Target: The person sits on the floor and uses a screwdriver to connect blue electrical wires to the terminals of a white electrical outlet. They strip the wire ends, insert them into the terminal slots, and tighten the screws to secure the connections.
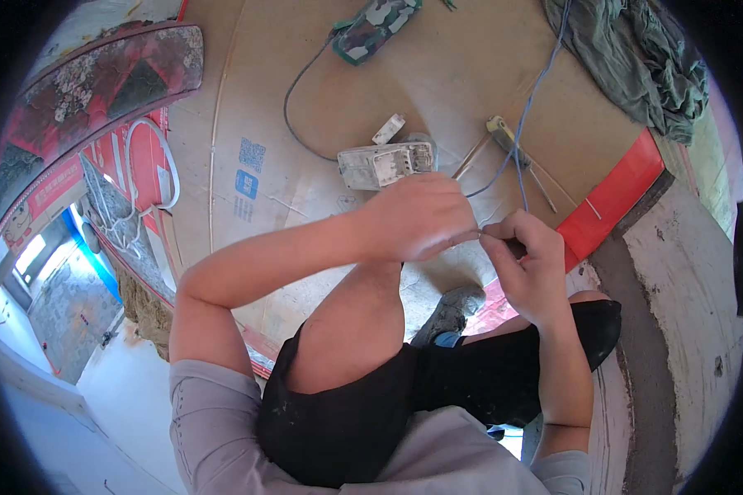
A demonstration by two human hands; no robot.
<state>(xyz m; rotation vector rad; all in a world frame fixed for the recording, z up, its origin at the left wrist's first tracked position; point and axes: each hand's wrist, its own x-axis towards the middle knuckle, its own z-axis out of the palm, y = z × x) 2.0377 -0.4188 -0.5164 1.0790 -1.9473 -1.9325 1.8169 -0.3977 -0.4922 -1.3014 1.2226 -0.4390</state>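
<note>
My left hand (429,216) reaches across from the left with its fingers closed, back of the hand upward. Close beside it, my right hand (527,268) pinches with thumb and forefinger, and the fingertips of both hands nearly meet. A thin blue-grey cable (539,81) comes down from the top edge; one strand runs to my left hand, another to my right. The part between my fingers is mostly hidden. Just beyond my left hand lies a dusty white electrical box (363,167), partly covered by that hand. A small white block (389,129) lies against it.
A yellow-and-black handled tool (500,130) and thin rods lie on the cardboard (248,99). A camouflage-patterned case (376,31) trails a dark cord to the box. Crumpled green cloth (636,66) is at upper right, a coiled white cable (170,165) at left. My shoe (454,312) is below my hands.
</note>
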